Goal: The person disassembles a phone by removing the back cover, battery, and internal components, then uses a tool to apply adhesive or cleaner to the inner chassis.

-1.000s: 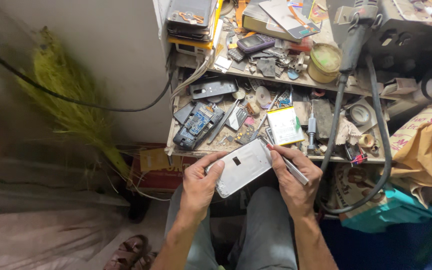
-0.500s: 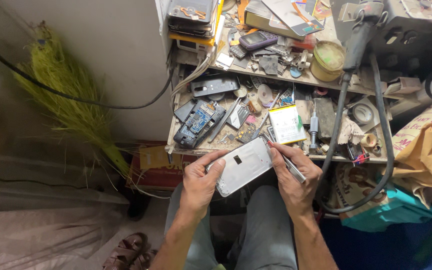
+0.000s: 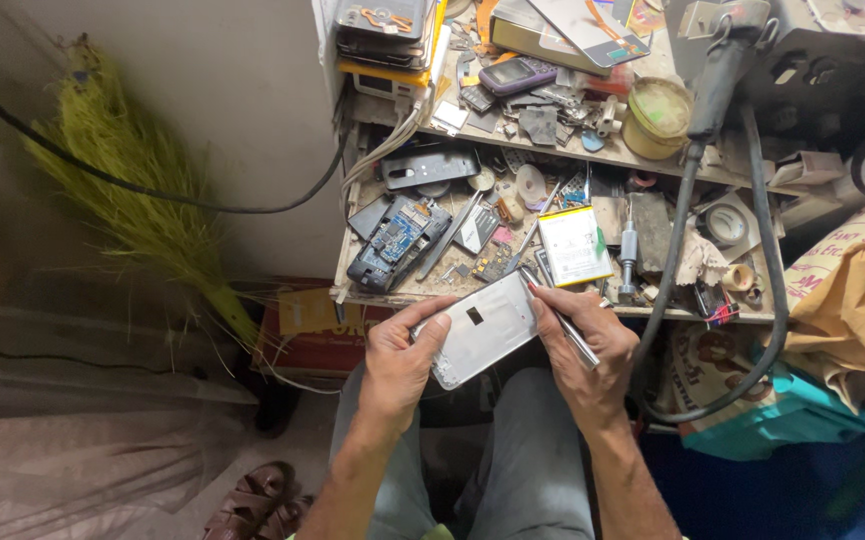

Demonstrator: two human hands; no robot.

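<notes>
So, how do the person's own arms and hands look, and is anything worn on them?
Both hands, the left hand and the right hand, are bare: no gloves, and no rings or watch can be seen. The forearms are also bare as far as the lower picture edge, with no sleeves in view. Some body hair shows on the forearms. Below them, grey trousers cover the legs.

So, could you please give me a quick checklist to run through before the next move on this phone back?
1. Left hand grips the silver phone back by its edge: ok.
2. Right hand holds the thin metal tool: ok.
3. Tool tip seated at the phone's edge: cannot tell.
4. Phone back held above the lap, off the cluttered workbench: ok.
5. Battery lies apart on the bench: ok.
</notes>
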